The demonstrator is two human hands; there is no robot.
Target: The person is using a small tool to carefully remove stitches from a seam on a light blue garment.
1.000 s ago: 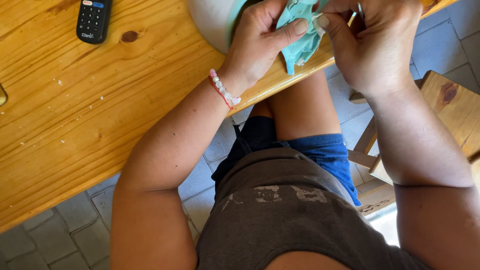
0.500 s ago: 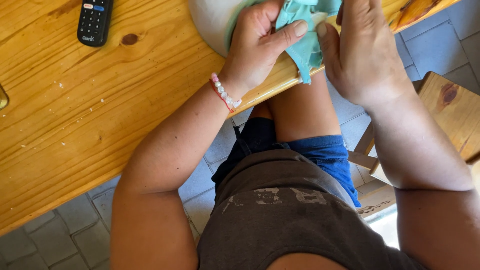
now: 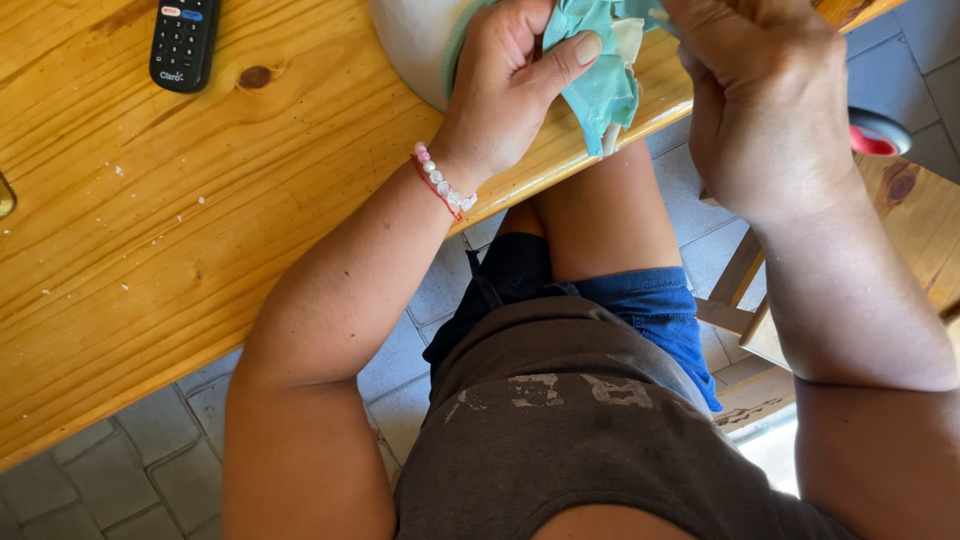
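- Lap first, nearest the camera: a dark grey shirt (image 3: 590, 440) and blue denim shorts (image 3: 655, 310), with grey floor tiles (image 3: 130, 465) showing below the table's edge.
- A beaded bracelet (image 3: 440, 182) with a red thread sits on the left wrist, just short of the fingers.
- The left hand (image 3: 505, 85) rests at the edge of the wooden table (image 3: 150, 230); its thumb and fingers are clamped on a bunched piece of teal fabric (image 3: 600, 85), thumb pressed on the side facing the camera.
- The teal fabric lies between the fingers of both hands, hanging a little past the table's edge above the bare knee.
- The right hand (image 3: 765, 110) is curled, back toward the camera, touching the fabric's far side; its fingers seem closed on something thin, but they are hidden, so I cannot tell their grip.
- A red and grey round object (image 3: 878, 133) peeks out just beyond the right hand.
- Behind the left fingers, a white rounded object (image 3: 415, 45) stands on the table.
- Well apart, far left of the fingers, a black remote control (image 3: 183, 42) lies flat.
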